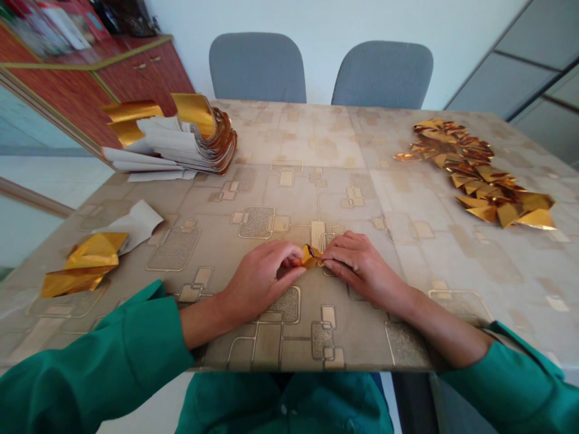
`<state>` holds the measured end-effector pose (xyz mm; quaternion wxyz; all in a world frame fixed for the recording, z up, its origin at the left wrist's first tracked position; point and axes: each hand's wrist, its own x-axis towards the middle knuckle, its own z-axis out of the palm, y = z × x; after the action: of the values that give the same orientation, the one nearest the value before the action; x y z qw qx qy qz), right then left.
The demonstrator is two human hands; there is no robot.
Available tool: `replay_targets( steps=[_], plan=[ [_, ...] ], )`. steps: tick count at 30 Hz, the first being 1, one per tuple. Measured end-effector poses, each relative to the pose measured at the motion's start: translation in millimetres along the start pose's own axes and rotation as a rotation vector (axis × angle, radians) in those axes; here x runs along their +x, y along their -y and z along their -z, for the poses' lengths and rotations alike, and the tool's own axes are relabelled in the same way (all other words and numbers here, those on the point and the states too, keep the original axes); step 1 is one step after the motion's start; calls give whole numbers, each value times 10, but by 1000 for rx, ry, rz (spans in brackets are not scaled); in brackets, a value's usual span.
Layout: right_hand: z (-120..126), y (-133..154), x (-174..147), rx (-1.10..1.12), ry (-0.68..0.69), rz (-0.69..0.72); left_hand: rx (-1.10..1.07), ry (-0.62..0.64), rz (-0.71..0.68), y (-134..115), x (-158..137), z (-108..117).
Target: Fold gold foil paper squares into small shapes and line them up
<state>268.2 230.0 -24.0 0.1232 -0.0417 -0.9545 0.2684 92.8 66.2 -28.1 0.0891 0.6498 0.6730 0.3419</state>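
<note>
A small piece of folded gold foil paper [311,257] is held low over the table, close to its front edge. My left hand [266,274] pinches its left end between thumb and fingers. At the right end, my right hand [359,265] has its thumb and fingertips closed on the paper. Part of the piece is hidden behind the fingertips. On the left lie loose, creased gold sheets [93,259], one with its pale back up [140,226]. A pile of folded gold pieces [479,166] spreads across the right of the table.
A thick stack of gold foil paper [181,138] with white backs stands at the table's far left. Two grey chairs [257,66] are behind the patterned table [325,144]. A reddish wooden cabinet [140,75] is at the back left.
</note>
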Motion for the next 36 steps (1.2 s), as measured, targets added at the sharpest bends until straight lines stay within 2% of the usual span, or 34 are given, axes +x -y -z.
replay_targets(
  steps=[4, 9, 13, 20, 26, 32, 36],
  plan=[
    [0, -5, 3, 16, -17, 2, 9, 18, -7, -13, 8, 13],
    [6, 21, -3, 10, -29, 5, 27, 36, -107, -1, 12, 9],
    [-7, 27, -7, 24, -79, -14, 13, 14, -65, 9, 11, 4],
    [41, 23, -7, -37, 17, 57, 98, 105, -241, 1, -15, 22],
    [26, -16, -26, 2, -36, 23, 118, 108, -277, 31, -26, 17],
    [73, -3, -14, -22, 39, 109, 142, 91, -290, 19, -30, 40],
    [110, -6, -7, -1, 49, 138, 184, 37, -269, 3, -32, 54]
  ],
)
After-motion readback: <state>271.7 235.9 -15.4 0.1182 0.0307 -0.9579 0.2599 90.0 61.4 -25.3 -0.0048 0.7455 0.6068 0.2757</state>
